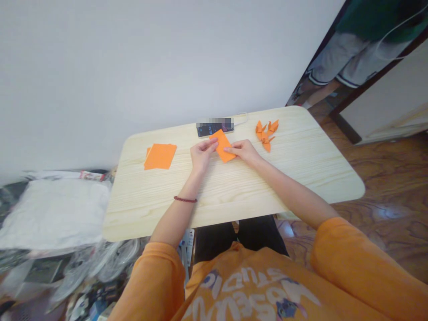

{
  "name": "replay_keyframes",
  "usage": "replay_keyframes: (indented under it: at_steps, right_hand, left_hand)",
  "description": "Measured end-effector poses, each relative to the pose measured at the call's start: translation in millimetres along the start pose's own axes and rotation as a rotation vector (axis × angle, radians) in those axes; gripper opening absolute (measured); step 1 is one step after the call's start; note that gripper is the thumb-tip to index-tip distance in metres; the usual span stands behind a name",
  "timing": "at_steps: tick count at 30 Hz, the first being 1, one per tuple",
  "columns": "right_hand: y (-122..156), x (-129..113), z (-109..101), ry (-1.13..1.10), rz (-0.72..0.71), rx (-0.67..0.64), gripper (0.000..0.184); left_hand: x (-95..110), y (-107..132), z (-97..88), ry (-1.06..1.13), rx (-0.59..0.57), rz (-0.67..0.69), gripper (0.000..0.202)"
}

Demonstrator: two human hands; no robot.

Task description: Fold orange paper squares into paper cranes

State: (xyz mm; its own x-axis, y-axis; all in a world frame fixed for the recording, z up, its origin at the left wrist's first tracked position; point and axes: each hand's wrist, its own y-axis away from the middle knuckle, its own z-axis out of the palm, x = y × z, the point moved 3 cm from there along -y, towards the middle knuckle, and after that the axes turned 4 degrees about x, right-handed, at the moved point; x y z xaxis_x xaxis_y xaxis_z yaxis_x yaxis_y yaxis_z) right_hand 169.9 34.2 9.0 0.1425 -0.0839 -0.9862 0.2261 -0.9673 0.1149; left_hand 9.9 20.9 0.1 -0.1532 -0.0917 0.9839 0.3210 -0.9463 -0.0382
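Between my two hands is a piece of orange origami paper (222,145), folded into a narrow rectangle and held tilted over the table. My left hand (201,154) pinches its left edge near the top. On the lower right edge, my right hand (246,151) grips it with the thumb on top. A stack of square orange paper sheets (161,156) lies on the table to the left, slightly fanned. Several folded orange paper figures (266,134) with pointed ends sit in a cluster to the right of my right hand.
A phone (214,128) with a lit screen lies at the back of the light wooden table (230,196), a white cable beside it. The wall rises behind. Bagged clutter and a white cloth (56,214) fill the left side. A person in light shorts (347,58) shows at upper right.
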Motion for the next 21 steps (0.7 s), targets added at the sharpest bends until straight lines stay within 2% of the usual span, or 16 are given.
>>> replay_keyframes:
  at_steps: [3, 6, 9, 12, 17, 21]
  right_hand:
    - [-2.5, 2.5, 3.0, -0.160, 0.018, 0.036, 0.038]
    - [-5.7, 5.9, 4.2, -0.196, -0.001, 0.054, 0.037]
    - [-7.9, 6.9, 2.7, -0.089, -0.114, 0.049, 0.038]
    - [-8.1, 6.6, -0.6, 0.067, -0.209, 0.080, 0.046]
    - [-8.1, 7.3, -3.7, 0.206, -0.214, 0.121, 0.056]
    - [-9.4, 6.4, -0.7, 0.182, -0.271, 0.058, 0.047]
  left_hand:
    - [-1.1, 0.9, 0.7, -0.013, -0.020, -0.012, 0.027]
    - [-2.4, 1.9, 1.7, -0.016, -0.033, -0.031, 0.029]
    - [-3.1, 1.8, 1.5, 0.011, -0.019, -0.063, 0.032]
    - [-3.3, 1.3, 1.0, 0.048, -0.005, -0.106, 0.034]
    - [-5.0, 0.4, 0.3, 0.095, 0.017, -0.164, 0.034]
    - [-7.8, -3.5, -3.2, 0.163, 0.080, -0.154, 0.030]
